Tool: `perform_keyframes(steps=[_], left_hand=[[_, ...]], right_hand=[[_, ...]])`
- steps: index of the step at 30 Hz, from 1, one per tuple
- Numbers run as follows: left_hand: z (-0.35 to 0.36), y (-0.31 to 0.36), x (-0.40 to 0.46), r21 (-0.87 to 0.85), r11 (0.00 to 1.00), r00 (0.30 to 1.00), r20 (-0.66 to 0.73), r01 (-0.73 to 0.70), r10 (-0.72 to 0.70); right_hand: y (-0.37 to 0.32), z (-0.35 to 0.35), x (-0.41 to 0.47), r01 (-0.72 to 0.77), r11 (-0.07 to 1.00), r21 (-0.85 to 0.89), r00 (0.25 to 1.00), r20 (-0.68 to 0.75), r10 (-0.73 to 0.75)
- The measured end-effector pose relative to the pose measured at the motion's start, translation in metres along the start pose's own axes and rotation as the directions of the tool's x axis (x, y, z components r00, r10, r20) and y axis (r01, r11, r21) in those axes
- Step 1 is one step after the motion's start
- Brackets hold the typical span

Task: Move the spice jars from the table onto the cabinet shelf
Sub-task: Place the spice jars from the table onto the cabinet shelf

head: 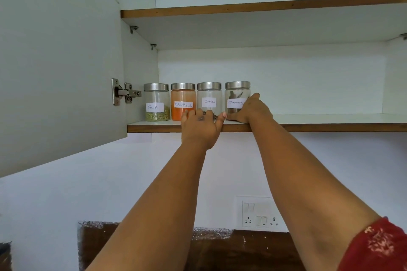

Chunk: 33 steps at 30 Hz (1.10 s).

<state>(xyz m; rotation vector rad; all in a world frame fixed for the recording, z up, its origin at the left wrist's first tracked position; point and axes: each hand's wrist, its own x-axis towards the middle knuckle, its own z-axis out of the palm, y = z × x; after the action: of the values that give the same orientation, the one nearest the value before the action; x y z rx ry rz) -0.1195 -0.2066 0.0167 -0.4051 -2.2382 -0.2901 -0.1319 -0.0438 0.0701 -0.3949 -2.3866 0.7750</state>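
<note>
Several glass spice jars with steel lids stand in a row on the lower cabinet shelf [308,127]: fennel [156,103], red chilli powder [183,99], cloves [209,98] and cinnamon [236,94]. My left hand [201,126] reaches up to the base of the cloves jar, fingers curled at its left front and thumb at its right. My right hand [251,109] wraps the right side of the cinnamon jar, its thumb lying low along the shelf in front. All the jars are upright and close together.
The cabinet door [59,61] hangs open on the left, its hinge [125,92] beside the fennel jar. The shelf stretches bare to the right of the cinnamon jar. An upper shelf [264,7] sits above. A switch panel [259,213] is on the wall below.
</note>
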Motion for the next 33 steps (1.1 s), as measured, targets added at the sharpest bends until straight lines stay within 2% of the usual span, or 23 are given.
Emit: perform_keyframes(steps=[7, 19, 24, 26, 29, 31, 33], left_hand=[[-0.001, 0.000, 0.001, 0.004, 1.000, 1.000, 0.014, -0.004, 0.004], [0.000, -0.002, 0.002, 0.021, 1.000, 1.000, 0.019, -0.006, 0.006], [0.000, -0.002, 0.002, 0.051, 0.999, 1.000, -0.004, -0.004, 0.004], [-0.004, 0.000, 0.002, 0.051, 0.999, 1.000, 0.023, 0.001, -0.002], [-0.015, 0.004, -0.003, -0.014, 0.998, 0.988, 0.148, 0.056, -0.053], [-0.022, 0.005, -0.019, -0.054, 0.997, 0.977, 0.212, 0.047, -0.034], [-0.023, 0.009, -0.046, -0.102, 0.995, 0.984, 0.178, -0.006, 0.024]], right_hand=[[0.001, -0.002, 0.007, 0.009, 1.000, 0.020, 0.998, 0.065, -0.010], [-0.001, -0.005, -0.002, 0.008, 0.999, -0.040, 0.998, 0.068, -0.006], [0.000, -0.010, -0.026, -0.043, 0.979, -0.200, 0.995, 0.085, 0.061], [0.004, -0.010, -0.044, 0.033, 0.950, -0.312, 0.999, 0.046, -0.019], [0.017, -0.009, -0.078, 0.159, 0.893, -0.422, 0.977, -0.060, -0.203], [0.029, -0.008, -0.102, 0.267, 0.849, -0.456, 0.939, -0.075, -0.336], [0.047, 0.001, -0.128, 0.352, 0.834, -0.425, 0.906, -0.070, -0.417]])
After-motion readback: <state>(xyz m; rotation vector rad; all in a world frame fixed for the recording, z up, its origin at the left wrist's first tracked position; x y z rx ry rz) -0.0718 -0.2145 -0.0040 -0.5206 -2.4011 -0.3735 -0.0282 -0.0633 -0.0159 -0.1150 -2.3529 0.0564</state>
